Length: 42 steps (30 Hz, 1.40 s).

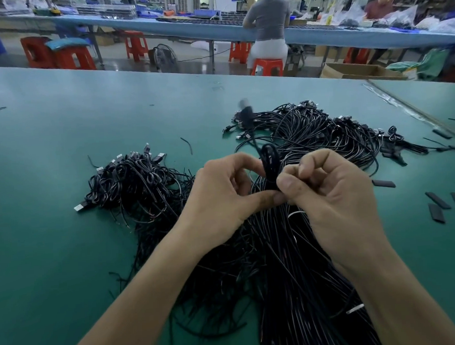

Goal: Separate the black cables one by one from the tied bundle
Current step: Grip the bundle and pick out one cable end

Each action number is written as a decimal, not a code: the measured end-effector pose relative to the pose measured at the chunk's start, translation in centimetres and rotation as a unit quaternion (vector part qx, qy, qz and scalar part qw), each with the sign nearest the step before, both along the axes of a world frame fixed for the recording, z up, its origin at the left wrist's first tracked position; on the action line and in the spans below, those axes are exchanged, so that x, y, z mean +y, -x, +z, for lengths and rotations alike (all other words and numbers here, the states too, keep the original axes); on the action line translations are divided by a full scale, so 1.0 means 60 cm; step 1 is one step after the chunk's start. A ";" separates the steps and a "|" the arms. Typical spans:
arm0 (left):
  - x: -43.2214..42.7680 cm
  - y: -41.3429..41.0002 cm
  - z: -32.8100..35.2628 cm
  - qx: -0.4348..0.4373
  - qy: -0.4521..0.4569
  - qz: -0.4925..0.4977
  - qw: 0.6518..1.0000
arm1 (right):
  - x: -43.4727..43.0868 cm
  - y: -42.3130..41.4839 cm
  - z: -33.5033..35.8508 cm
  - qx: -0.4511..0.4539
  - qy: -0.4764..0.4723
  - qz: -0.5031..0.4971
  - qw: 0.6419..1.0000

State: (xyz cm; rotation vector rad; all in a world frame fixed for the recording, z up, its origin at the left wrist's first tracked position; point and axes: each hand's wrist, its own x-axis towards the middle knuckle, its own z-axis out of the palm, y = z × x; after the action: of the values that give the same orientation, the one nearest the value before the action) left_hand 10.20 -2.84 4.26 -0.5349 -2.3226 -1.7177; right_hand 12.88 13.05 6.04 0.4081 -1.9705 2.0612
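Head view on my feed puts the cable (269, 167) dead centre. It is a black lead folded into a narrow loop, standing up between both hands just above the tied bundle (291, 261).

The left hand (222, 196) has its fingers curled, and thumb and forefinger pinch the loop near its base. The right hand (327, 190) is curled as well, thumb and fingertips pinching the same spot from the other side, so the two thumbs all but meet. Neither hand holds anything else that I can see.

From the top of the loop the lead runs up and away from the bundle to a plug (245, 113) that hangs in the air. It is too blurred for me to tell its type.

The tied bundle lies on the green table (49, 155) under both wrists, a thick sheaf of black strands fanning toward the camera. A pale strip (354, 309) shows among them on the near right, though I cannot tell what it is.

Left of the bundle sits a heap (132, 182) of coiled black cables with silver plug ends poking out. Beyond the bundle and to its right lies a larger heap (324, 130) of looser loops. Right of the bundle, several flat black pieces (437, 201) are scattered on the mat, well apart from it.

Far beyond the bundle, across an aisle with red stools (267, 66), a person (266, 20) sits with their back to the camera at a long blue bench (187, 29).
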 end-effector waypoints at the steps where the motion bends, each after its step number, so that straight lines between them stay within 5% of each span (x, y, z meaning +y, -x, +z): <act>1: -0.001 0.000 0.001 -0.004 0.012 -0.004 1.000 | -0.001 0.000 -0.001 0.003 -0.009 0.001 1.000; 11: 0.020 -0.008 -0.011 -0.012 -0.061 -0.020 0.998 | 0.005 0.003 -0.006 0.015 -0.104 -0.061 0.993; 19: 0.020 -0.011 0.009 -0.007 -0.165 -0.038 0.985 | 0.003 0.005 -0.009 -0.025 -0.043 -0.033 0.998; 24: 0.021 -0.011 0.000 -0.022 -0.119 -0.049 0.991 | 0.006 0.007 -0.013 -0.048 -0.020 -0.054 0.997; 31: 0.025 -0.008 -0.018 0.192 0.082 0.081 0.975 | 0.011 0.010 -0.011 -0.099 0.066 -0.066 0.991; 36: 0.027 -0.011 -0.020 0.282 0.049 0.055 0.957 | 0.005 0.007 -0.010 -0.068 0.066 -0.081 0.992; 38: 0.029 -0.015 -0.020 0.254 0.008 0.018 0.967 | 0.008 0.007 -0.005 -0.037 0.049 -0.091 0.994; 42: 0.023 -0.016 -0.014 -0.001 -0.191 -0.068 0.979 | 0.007 0.002 0.005 0.048 -0.015 -0.098 0.994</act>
State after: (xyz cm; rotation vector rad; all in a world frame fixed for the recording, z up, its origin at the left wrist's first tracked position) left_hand 11.19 -1.48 3.41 -0.6265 -1.9193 -2.1559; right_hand 12.76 13.44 6.35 0.3012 -1.9061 1.8590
